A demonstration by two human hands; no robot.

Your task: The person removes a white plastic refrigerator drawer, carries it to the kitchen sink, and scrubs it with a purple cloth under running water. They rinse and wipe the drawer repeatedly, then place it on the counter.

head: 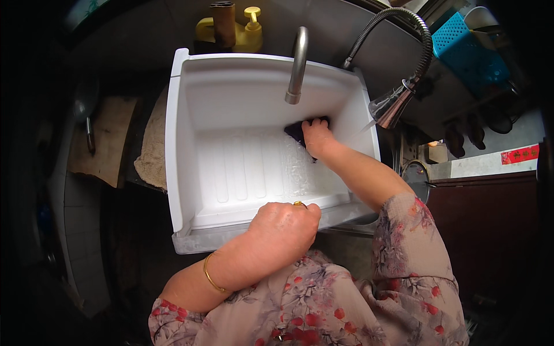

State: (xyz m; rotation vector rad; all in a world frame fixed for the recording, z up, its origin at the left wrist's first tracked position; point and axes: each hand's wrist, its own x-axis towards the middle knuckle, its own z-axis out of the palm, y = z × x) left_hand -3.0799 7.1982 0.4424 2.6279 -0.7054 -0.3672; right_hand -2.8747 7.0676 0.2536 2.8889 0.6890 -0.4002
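A white plastic refrigerator drawer (242,168) lies before me with its open side up, and some water shows on its ribbed bottom. Inside it, my right hand (319,136) presses a dark cloth (295,130) against the bottom near the far right corner. My left hand (285,227) is closed over the near rim of the drawer, its fingertips hidden. A bent metal faucet (298,65) reaches over the far wall. At the right rim hangs a flexible-neck spray head (391,106), with water coming from it.
Yellow pump bottle (253,32) and a brown cylindrical object (224,26) stand behind the drawer. To the left lie a wooden board (104,138), a ladle (88,112) and a beige towel (153,147). A blue perforated basket (452,36) is at the upper right, a metal sink edge (359,229) beneath the drawer.
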